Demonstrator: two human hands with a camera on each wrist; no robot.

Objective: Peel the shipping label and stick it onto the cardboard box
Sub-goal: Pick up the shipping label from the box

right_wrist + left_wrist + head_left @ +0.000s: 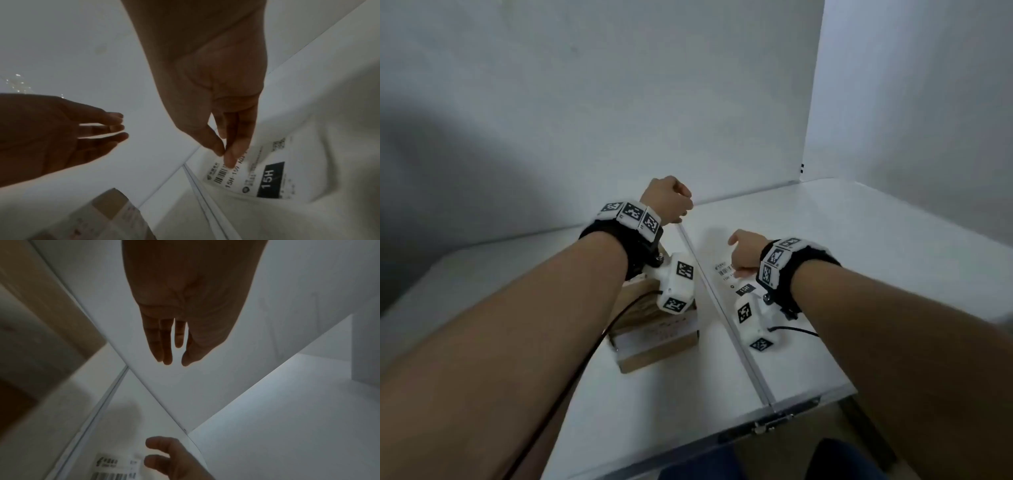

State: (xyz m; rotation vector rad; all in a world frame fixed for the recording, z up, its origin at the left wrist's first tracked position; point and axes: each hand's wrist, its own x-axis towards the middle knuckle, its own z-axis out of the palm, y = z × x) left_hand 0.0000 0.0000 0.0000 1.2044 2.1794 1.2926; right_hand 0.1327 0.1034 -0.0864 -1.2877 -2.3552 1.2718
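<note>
A brown cardboard box (pixel 654 346) stands on the white table, left of the centre seam, partly under my left wrist. The white shipping label (pixel 726 274) lies flat just right of the seam, printed with a barcode and a black "15H" block (pixel 269 180). My right hand (pixel 226 155) reaches down onto it: straight fingertips touch its barcode end, the thumb close against the index finger. My left hand (pixel 667 198) hovers above the table near the back wall, its fingers (pixel 164 352) straight, holding nothing. The box's left part is hidden by my arm.
A metal seam strip (pixel 722 308) runs front to back between box and label. White walls close the back and the right side. A metal latch (pixel 767 426) sits on the front edge. Black cables (pixel 585 359) trail from both wrist units.
</note>
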